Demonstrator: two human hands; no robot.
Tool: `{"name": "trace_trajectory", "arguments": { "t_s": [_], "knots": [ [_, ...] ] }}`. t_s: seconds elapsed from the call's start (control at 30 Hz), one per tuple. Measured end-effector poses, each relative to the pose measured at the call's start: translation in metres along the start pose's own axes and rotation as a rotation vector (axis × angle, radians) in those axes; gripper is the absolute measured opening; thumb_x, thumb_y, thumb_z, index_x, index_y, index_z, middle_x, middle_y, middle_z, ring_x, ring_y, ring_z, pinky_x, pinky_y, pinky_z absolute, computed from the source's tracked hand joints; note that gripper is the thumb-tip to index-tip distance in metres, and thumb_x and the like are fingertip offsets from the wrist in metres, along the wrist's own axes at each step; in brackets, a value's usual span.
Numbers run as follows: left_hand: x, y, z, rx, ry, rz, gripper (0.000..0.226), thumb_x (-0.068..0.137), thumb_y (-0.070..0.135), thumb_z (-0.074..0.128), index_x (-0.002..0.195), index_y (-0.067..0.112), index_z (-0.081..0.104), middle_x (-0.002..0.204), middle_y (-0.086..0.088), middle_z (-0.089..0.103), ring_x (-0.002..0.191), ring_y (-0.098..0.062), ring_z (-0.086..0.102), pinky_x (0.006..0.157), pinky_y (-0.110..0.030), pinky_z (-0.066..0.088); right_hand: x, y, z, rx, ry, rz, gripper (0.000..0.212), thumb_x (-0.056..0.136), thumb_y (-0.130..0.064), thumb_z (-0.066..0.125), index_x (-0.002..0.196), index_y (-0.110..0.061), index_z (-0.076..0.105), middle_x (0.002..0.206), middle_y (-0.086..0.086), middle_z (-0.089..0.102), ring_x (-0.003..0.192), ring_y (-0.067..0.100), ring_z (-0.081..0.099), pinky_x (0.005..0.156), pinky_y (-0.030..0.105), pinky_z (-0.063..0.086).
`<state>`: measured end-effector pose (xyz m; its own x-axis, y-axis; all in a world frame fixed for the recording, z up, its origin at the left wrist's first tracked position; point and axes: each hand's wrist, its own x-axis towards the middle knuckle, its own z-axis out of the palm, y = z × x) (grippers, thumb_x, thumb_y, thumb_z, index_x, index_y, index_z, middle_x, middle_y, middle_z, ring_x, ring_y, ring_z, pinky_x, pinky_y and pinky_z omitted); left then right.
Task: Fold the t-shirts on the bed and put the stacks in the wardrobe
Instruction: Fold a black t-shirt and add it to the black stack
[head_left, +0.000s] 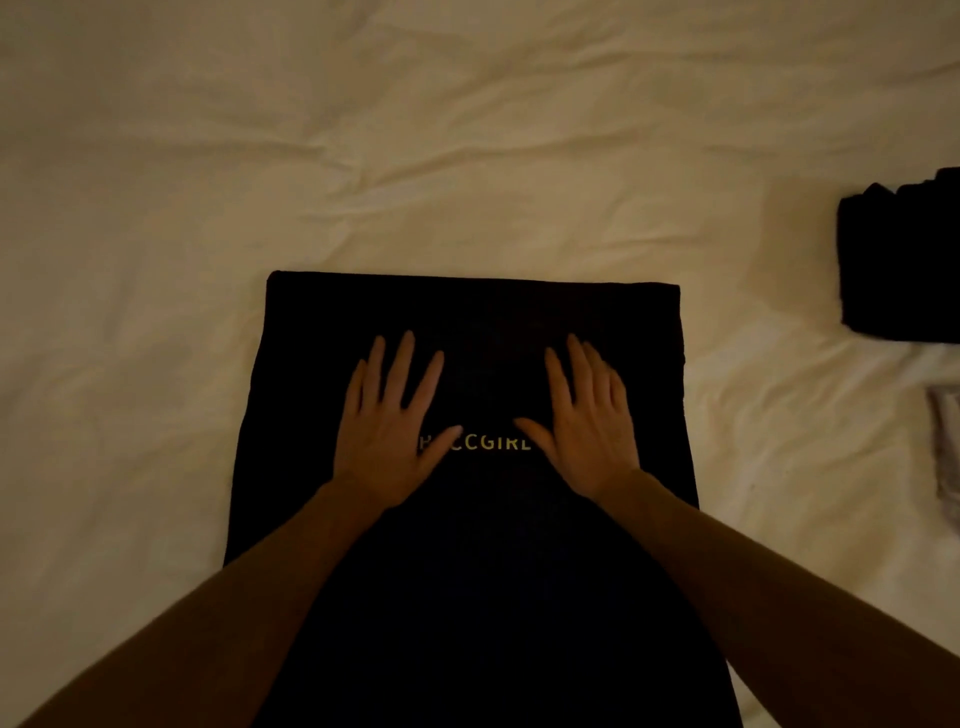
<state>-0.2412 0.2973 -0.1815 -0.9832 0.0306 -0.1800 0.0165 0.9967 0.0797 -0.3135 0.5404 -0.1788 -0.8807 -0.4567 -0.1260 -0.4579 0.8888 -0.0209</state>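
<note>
A black t-shirt with pale lettering lies flat on the cream bed sheet, folded into a long strip that runs toward me. My left hand rests palm down on it, fingers straight and spread. My right hand lies flat beside it on the same shirt, fingers straight. The thumbs point at each other across the lettering, which they partly cover.
A stack of folded dark garments sits at the right edge of the bed. Below it a pale grey cloth is cut off by the frame. Wrinkled sheet spreads to the left and beyond the shirt.
</note>
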Motion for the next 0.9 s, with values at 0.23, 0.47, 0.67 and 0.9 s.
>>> {"name": "trace_trajectory", "arguments": {
  "t_s": [0.23, 0.47, 0.67, 0.9],
  "knots": [
    [0.014, -0.032, -0.018, -0.198, 0.101, -0.293, 0.078, 0.095, 0.065, 0.028, 0.158, 0.021, 0.014, 0.166, -0.011, 0.004, 0.151, -0.034, 0.002, 0.119, -0.051, 0.005, 0.02, 0.028, -0.013, 0.179, 0.15, 0.179, 0.068, 0.097, -0.056, 0.039, 0.147, -0.01, 0.038, 0.151, 0.024, 0.034, 0.138, 0.042, 0.034, 0.107, 0.054, 0.034],
    [0.032, -0.097, -0.028, -0.557, 0.242, -0.835, 0.067, 0.097, 0.046, 0.051, 0.147, 0.005, 0.033, 0.141, -0.024, 0.045, 0.127, -0.043, 0.044, 0.102, -0.053, 0.037, 0.045, 0.07, -0.032, 0.614, 0.052, 0.753, 0.075, 0.094, -0.051, 0.056, 0.152, -0.016, 0.025, 0.145, 0.019, 0.039, 0.13, 0.037, 0.041, 0.104, 0.051, 0.038],
    [0.043, -0.115, -0.032, -0.822, 0.101, -0.837, 0.047, 0.103, 0.04, 0.044, 0.122, 0.0, 0.059, 0.117, -0.022, 0.063, 0.107, -0.038, 0.059, 0.082, -0.039, 0.042, 0.046, 0.088, -0.035, 1.055, -0.06, 0.85, 0.047, 0.099, -0.045, 0.05, 0.126, -0.007, 0.047, 0.114, 0.008, 0.058, 0.089, 0.017, 0.059, 0.065, 0.028, 0.047],
    [0.053, -0.111, -0.043, -0.994, 0.301, -0.881, 0.04, 0.102, 0.038, 0.048, 0.123, 0.005, 0.058, 0.116, -0.016, 0.063, 0.105, -0.032, 0.06, 0.081, -0.032, 0.042, 0.065, 0.089, -0.044, 1.254, 0.046, 0.836, 0.023, 0.098, -0.034, 0.057, 0.108, -0.013, 0.059, 0.102, 0.007, 0.066, 0.092, 0.024, 0.066, 0.086, 0.043, 0.056]
  ]
}}
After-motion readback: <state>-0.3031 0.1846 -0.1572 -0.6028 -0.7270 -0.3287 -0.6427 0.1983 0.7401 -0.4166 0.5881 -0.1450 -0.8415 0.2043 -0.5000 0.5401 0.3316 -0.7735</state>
